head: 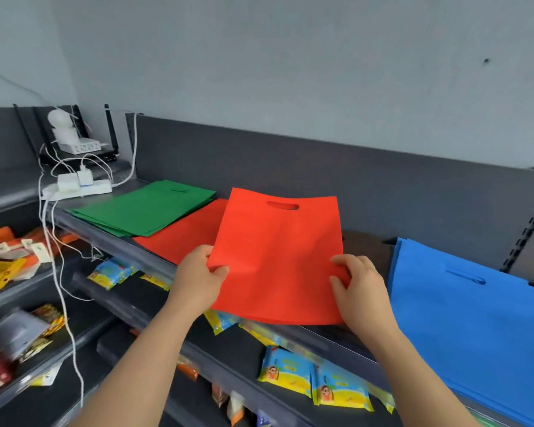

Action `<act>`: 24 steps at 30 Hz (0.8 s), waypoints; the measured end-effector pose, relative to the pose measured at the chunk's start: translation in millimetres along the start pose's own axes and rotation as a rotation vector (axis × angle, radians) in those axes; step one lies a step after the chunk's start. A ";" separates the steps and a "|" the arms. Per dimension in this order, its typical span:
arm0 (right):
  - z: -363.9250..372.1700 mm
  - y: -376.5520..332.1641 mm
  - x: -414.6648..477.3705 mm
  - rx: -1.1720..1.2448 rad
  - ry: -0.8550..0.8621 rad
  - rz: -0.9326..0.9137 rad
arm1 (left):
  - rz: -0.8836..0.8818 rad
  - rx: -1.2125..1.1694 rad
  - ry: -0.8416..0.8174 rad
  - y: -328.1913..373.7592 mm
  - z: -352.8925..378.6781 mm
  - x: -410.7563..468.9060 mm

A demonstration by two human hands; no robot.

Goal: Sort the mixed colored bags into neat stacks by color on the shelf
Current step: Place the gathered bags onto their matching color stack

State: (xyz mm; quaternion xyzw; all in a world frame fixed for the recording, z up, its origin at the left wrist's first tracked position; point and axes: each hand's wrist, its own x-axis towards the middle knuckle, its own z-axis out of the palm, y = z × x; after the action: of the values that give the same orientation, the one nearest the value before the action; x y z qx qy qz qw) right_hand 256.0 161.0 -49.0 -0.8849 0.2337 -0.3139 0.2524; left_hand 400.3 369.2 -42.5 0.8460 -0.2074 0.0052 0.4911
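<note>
As the shelf [84, 232] holds a green stack [142, 208], both hands [198, 274] [359, 286] pinch a red bag [278, 251], perhaps several.

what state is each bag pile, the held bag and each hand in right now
held red bag, raised and tilted over the shelf, held at both side edges
left hand, pinches its left edge
right hand, grips its right edge
green stack, flat on the shelf
red stack, flat beside the green stack, partly covered by the held bag
blue stack, flat, overhanging the shelf front

Bare shelf [364, 251] gap between red bag [278, 260], blue stack [475, 318].
</note>
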 end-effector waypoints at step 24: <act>197.7 -103.9 77.7 -0.288 -0.107 0.231 | 0.076 0.392 -0.130 -138.7 -75.7 219.4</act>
State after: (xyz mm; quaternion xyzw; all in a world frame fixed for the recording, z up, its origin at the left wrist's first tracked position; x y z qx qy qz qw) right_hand 469.6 255.2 -86.9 -0.8947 0.3624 -0.1987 0.1696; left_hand 664.9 416.3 -71.7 0.9156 -0.2655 0.0094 0.3019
